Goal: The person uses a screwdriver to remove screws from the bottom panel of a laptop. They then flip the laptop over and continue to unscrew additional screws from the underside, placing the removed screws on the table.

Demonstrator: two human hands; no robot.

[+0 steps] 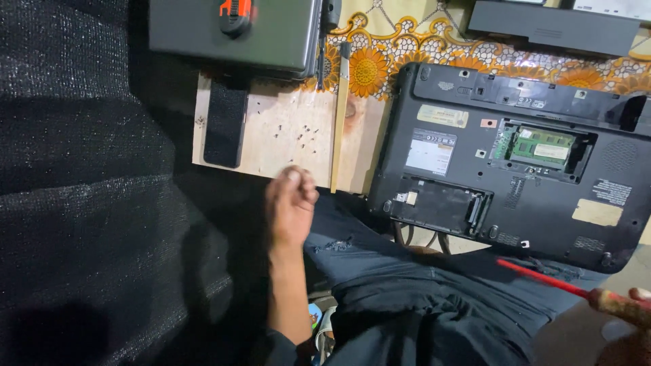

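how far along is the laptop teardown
Done: the upturned black laptop has its memory and drive bays uncovered, and small dark screws lie on the pale wooden board. In hand: the right hand holds a red-shafted screwdriver; the left hand rests closed. Left: the green memory module remains seated.

The light is uneven and rather dim, strongest over the pale wooden board (291, 135) and the flowered cloth (380, 61), as if from above and ahead. The dark fabric (74, 190) at the left swallows detail, showing only a grainy sheen. The upturned laptop (515, 163) is sharp, its labels slightly glaring. The red screwdriver (542, 276) and lower right corner are soft and blurred.
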